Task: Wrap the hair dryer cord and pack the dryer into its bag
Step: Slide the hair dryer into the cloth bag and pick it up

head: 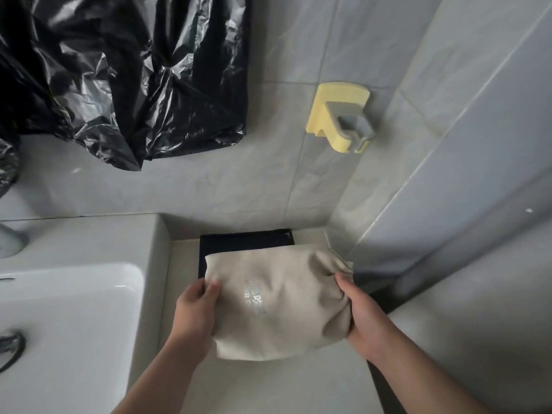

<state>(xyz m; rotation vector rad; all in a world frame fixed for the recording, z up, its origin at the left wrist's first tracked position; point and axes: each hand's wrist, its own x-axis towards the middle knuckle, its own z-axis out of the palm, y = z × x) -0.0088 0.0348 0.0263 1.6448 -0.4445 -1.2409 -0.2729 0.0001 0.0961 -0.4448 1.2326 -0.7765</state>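
Note:
A beige cloth bag (277, 303) with silver lettering bulges full and lies sideways over the counter, partly over a black tray (248, 239). My left hand (197, 309) grips the bag's left end, thumb on top. My right hand (361, 312) clasps the gathered right end, where the cloth is bunched. The hair dryer and its cord are hidden; nothing of them shows outside the bag.
A white sink (68, 312) sits to the left of the counter. A black plastic sheet (125, 73) hangs on the tiled wall above. A yellow and grey wall holder (340, 118) is mounted at the upper right. A tiled side wall closes in on the right.

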